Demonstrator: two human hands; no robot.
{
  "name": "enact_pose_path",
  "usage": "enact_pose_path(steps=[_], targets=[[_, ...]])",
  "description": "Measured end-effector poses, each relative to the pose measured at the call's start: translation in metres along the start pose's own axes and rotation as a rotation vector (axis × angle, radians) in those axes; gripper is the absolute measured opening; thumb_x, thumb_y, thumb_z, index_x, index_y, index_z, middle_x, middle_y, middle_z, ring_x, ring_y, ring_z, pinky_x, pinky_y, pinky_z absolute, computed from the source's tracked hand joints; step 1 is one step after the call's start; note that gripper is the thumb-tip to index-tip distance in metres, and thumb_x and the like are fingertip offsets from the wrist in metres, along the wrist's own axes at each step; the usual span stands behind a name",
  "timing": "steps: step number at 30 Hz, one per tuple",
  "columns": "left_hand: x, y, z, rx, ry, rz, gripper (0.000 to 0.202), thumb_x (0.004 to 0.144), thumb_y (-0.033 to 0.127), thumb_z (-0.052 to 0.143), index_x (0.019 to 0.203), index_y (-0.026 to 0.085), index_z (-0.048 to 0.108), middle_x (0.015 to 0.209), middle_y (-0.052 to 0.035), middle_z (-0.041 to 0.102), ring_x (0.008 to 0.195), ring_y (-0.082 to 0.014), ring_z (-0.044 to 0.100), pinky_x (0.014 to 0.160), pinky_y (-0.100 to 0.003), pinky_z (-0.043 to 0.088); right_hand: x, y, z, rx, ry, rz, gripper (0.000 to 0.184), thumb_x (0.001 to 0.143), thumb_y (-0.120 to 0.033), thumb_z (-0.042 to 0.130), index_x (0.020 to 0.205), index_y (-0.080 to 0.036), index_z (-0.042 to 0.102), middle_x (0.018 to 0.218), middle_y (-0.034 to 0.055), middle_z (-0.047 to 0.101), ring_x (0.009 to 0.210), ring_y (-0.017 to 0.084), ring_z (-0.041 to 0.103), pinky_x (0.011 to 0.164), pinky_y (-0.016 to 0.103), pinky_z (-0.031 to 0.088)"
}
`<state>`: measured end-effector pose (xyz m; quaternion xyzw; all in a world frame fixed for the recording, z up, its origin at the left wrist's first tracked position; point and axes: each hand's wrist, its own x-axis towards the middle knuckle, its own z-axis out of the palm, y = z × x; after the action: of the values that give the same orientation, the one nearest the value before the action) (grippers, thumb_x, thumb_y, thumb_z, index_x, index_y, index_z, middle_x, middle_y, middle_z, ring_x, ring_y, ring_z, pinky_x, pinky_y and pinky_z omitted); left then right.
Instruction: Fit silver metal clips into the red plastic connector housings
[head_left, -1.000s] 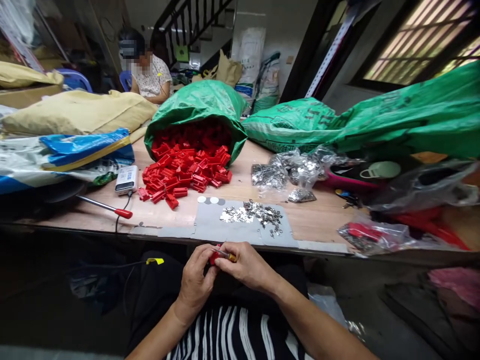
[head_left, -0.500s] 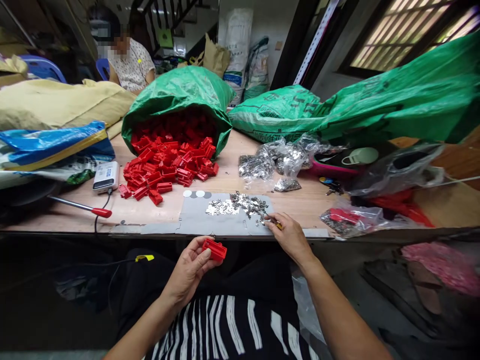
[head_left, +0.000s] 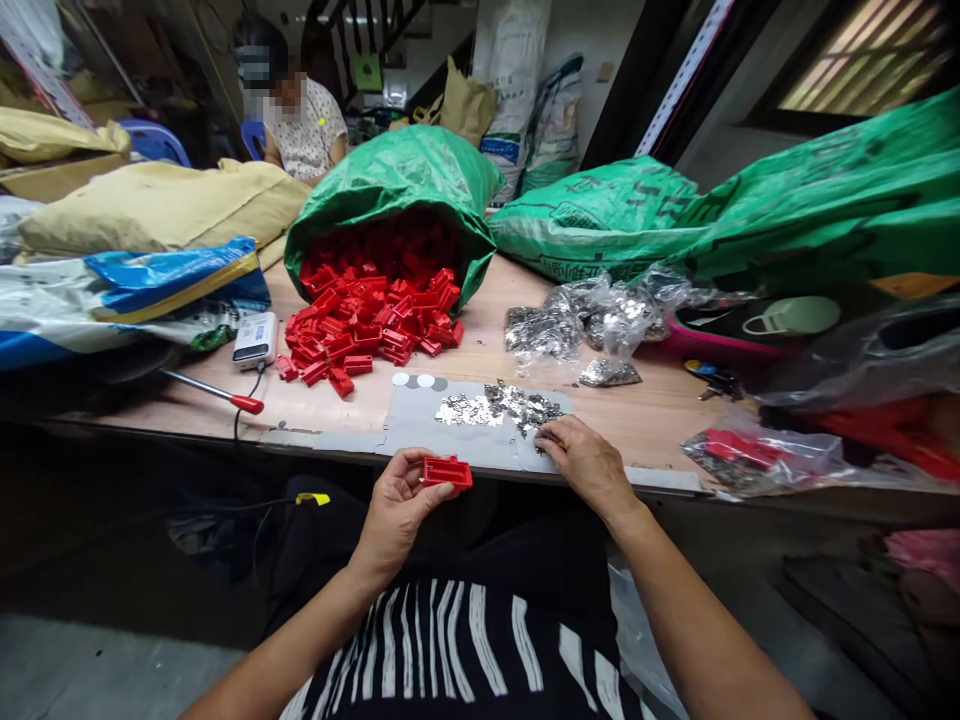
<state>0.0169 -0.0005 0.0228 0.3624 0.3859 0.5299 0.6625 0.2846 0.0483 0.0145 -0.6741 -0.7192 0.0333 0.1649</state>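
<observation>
My left hand [head_left: 397, 505] pinches a red plastic housing [head_left: 448, 474], a small open box shape, just in front of the table edge. Its hollow side faces up toward me. At the right end of the grey mat [head_left: 409, 430], my right hand [head_left: 585, 455] has its fingers closed on a small yellow-handled tool [head_left: 554, 436]; most of the tool is hidden by the fingers, so its exact kind is unclear. The fingertips are beside a spread of small shiny metal pieces [head_left: 472, 410] on the mat.
Many red housings [head_left: 375, 330] spill from a green sack [head_left: 397, 165]. Bagged metal parts [head_left: 611, 372] lie right of centre. A power bank [head_left: 255, 340] and a red-tipped rod [head_left: 247, 403] lie at left. Across the table sits another person [head_left: 304, 120].
The view has shifted, so the table's contents appear further right. My left hand has turned the red housing more open side up. My right fingers now cover more of the yellow-handled tool.
</observation>
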Motion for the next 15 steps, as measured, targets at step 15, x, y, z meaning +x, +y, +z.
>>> enact_pose_path(steps=[15], targets=[[0.001, -0.005, 0.0, 0.752, 0.022, 0.637, 0.035, 0.082, 0.019, 0.065, 0.116, 0.024, 0.058, 0.115, -0.0055, 0.069, 0.104, -0.0193, 0.067, 0.092, -0.032, 0.056, -0.018, -0.093, -0.022, 0.651, 0.001, -0.167, 0.012, 0.089, -0.032, 0.057, 0.085, -0.021, 0.061, 0.076, 0.0015, 0.066, 0.062, 0.014, 0.057, 0.06, 0.025, 0.044]])
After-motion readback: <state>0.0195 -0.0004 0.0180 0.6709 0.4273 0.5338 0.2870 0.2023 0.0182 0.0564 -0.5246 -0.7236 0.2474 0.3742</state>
